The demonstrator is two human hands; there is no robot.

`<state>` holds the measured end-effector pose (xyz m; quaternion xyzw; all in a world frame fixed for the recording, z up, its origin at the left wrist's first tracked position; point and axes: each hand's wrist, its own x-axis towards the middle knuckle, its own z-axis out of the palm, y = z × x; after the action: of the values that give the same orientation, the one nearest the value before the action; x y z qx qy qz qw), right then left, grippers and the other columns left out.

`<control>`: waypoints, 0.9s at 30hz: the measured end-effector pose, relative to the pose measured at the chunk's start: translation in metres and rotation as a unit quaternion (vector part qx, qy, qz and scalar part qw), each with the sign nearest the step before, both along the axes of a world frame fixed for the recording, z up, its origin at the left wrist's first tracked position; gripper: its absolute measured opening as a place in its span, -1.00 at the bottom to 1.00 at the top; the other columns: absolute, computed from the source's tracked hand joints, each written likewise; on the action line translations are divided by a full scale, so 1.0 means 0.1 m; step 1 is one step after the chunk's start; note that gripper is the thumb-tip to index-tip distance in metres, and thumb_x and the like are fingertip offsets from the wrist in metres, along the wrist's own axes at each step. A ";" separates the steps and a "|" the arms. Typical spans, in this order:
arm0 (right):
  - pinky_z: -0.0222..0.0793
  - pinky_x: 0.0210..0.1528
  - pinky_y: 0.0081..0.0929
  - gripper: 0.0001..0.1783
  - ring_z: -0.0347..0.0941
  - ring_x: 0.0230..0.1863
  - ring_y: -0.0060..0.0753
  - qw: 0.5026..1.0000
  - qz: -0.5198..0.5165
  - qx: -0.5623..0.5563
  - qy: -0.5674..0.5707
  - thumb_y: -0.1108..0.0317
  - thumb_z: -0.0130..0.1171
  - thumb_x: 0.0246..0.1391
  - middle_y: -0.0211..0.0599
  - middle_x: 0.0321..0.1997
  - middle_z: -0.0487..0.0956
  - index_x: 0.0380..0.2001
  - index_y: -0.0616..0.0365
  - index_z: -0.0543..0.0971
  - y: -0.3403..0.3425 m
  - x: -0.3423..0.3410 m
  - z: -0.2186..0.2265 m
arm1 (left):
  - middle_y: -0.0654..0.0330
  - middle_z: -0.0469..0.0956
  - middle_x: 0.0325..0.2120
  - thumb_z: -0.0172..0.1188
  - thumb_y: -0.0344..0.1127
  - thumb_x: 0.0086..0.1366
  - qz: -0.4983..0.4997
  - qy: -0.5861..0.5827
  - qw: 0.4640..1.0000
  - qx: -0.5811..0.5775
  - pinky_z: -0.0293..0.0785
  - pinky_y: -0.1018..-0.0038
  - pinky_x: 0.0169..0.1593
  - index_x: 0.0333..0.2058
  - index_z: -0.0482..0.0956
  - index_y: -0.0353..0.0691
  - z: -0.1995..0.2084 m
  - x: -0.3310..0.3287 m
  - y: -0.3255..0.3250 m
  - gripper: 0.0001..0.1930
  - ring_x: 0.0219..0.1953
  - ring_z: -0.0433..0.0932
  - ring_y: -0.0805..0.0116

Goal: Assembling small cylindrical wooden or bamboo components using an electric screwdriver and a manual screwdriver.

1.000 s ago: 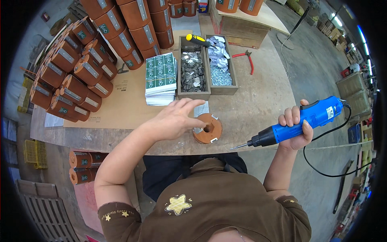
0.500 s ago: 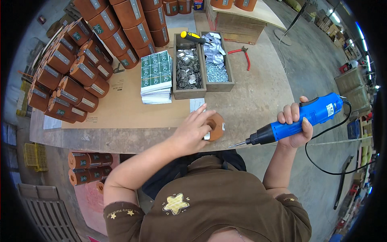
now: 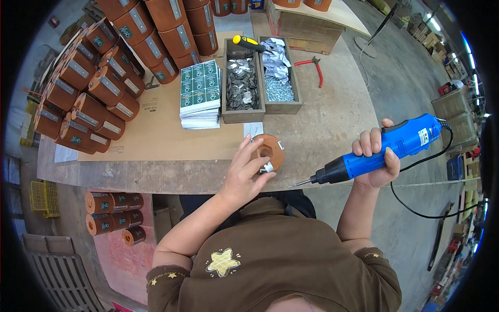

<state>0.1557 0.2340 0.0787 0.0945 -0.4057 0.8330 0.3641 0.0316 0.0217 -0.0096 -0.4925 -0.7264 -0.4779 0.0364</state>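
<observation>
My left hand (image 3: 243, 174) curves round the near left side of a short reddish-brown cylinder (image 3: 275, 148) with a hole in its top, at the table's front edge. A small shiny metal piece (image 3: 267, 167) shows at its near edge, beside my fingers, and a second light tab sits on the far right rim. My right hand (image 3: 375, 156) is wrapped round a blue electric screwdriver (image 3: 408, 140) with a black nose. Its thin bit points left, to the right of the cylinder and apart from it, and its cable trails off to the right.
Many similar cylinders (image 3: 106, 86) are stacked at the left; several lie on a pink surface (image 3: 117, 255) below. A label stack (image 3: 200, 96) stands beside wooden boxes of metal clips (image 3: 242, 86) and screws (image 3: 279, 89). A yellow-black handle (image 3: 248, 42) and red pliers (image 3: 318, 73) lie near.
The cylinder has turned and shifted slightly left. My left fingers have moved from over its hole to its left side. The screwdriver has come slightly left.
</observation>
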 end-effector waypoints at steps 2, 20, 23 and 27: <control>0.30 -0.41 -0.41 -0.41 0.27 -0.50 -0.43 1.000 0.003 0.002 -0.001 0.34 -0.01 -0.22 -0.31 -0.55 0.32 -0.03 0.23 0.17 -0.02 -0.01 0.01 | -0.01 0.34 -0.07 0.33 -0.41 -0.23 0.007 -0.012 1.000 0.001 0.23 0.21 0.04 -0.40 0.52 -0.27 0.01 0.02 -0.01 -0.69 0.08 0.18 -0.11; 0.31 -0.41 -0.39 -0.41 0.27 -0.51 -0.40 1.000 0.016 0.013 0.000 0.37 -0.02 -0.24 -0.30 -0.55 0.33 -0.03 0.23 0.17 -0.15 -0.13 0.05 | 0.08 0.40 -0.11 0.27 -0.48 -0.22 -0.024 -0.085 0.996 0.010 0.22 0.25 0.05 -0.39 0.54 -0.26 0.03 -0.04 -0.12 -0.71 0.08 0.21 0.02; 0.29 -0.41 -0.44 -0.41 0.26 -0.51 -0.45 0.999 0.005 0.031 -0.013 0.36 -0.01 -0.22 -0.32 -0.55 0.31 -0.03 0.24 0.16 -0.20 -0.18 0.10 | 0.09 0.42 -0.13 0.28 -0.48 -0.23 -0.022 -0.089 0.996 0.023 0.23 0.26 0.04 -0.40 0.55 -0.26 -0.04 -0.06 -0.13 -0.72 0.08 0.22 0.02; 0.26 -0.41 -0.46 -0.40 0.24 -0.51 -0.49 0.998 -0.007 0.066 -0.016 0.34 0.00 -0.21 -0.34 -0.56 0.30 -0.02 0.25 0.15 -0.25 -0.25 0.12 | 0.09 0.43 -0.15 0.28 -0.49 -0.24 -0.029 -0.079 0.996 0.032 0.23 0.27 0.04 -0.42 0.56 -0.26 -0.05 -0.07 -0.11 -0.72 0.07 0.23 0.02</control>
<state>0.1311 0.2090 0.0910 0.1024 -0.4660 0.8031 0.3569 0.0249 0.0104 -0.0149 -0.4722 -0.6971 -0.5392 -0.0193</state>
